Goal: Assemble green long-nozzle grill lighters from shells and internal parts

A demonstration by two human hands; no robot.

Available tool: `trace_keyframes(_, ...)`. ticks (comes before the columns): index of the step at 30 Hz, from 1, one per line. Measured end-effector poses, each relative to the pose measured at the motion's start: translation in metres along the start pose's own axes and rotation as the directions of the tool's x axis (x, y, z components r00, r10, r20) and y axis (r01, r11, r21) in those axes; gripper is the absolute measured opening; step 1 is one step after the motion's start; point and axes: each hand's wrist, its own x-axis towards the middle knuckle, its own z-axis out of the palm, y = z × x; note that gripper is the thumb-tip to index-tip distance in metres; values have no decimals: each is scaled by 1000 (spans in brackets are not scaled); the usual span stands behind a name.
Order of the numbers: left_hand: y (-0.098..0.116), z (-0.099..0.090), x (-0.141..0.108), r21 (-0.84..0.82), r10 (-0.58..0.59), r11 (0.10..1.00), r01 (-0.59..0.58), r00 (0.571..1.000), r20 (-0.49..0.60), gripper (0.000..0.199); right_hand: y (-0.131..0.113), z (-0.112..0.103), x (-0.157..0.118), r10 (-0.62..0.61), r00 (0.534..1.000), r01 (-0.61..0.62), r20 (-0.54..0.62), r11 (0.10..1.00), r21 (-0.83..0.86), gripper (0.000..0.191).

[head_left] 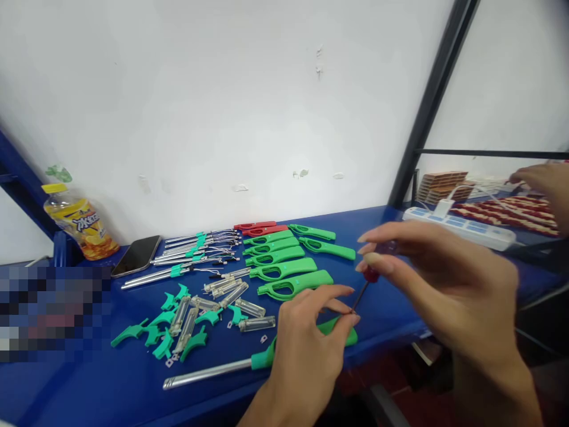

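My left hand (306, 350) lies over a green long-necked lighter (213, 375) near the table's front edge, its fingers curled on the green handle. The lighter's metal tube points left. In my right hand (427, 284) is a screwdriver (371, 274) with a dark red handle, pinched between thumb and fingers. Its thin shaft slants down to the fingertips of my left hand, over the handle; the exact contact spot is hidden. Behind my left hand lie several green handle shells (296, 283). Clear fuel tanks (258, 323) and teal triggers (194, 344) are scattered to the left.
Metal lighter tubes with wires (151, 277) lie in a row near a phone (137, 256) and a drink bottle (82, 222). Red shells (262, 230) rest by the wall. A power strip (460, 228) stands at right, near another person's hand (544, 181).
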Motion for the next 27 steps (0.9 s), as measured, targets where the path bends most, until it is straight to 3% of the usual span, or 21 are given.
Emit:
trace_keyframes(7,-10,8,-1,216,-20,976,-7,992,121,24,10,-1,-23,15,997,-7,82,995,-103,14)
trace_keyframes(14,-15,10,-1,319,18,946,-62,990,139,20,15,3,-35,30,995,-15,100,989,-148,13)
trace_keyframes(23,-25,14,-14,466,183,857,-221,975,125,22,22,5,-42,133,987,-125,90,988,-96,12)
trace_keyframes(27,-35,-1,-30,582,352,715,-387,919,178,27,28,12,-45,157,986,-155,60,987,-35,16)
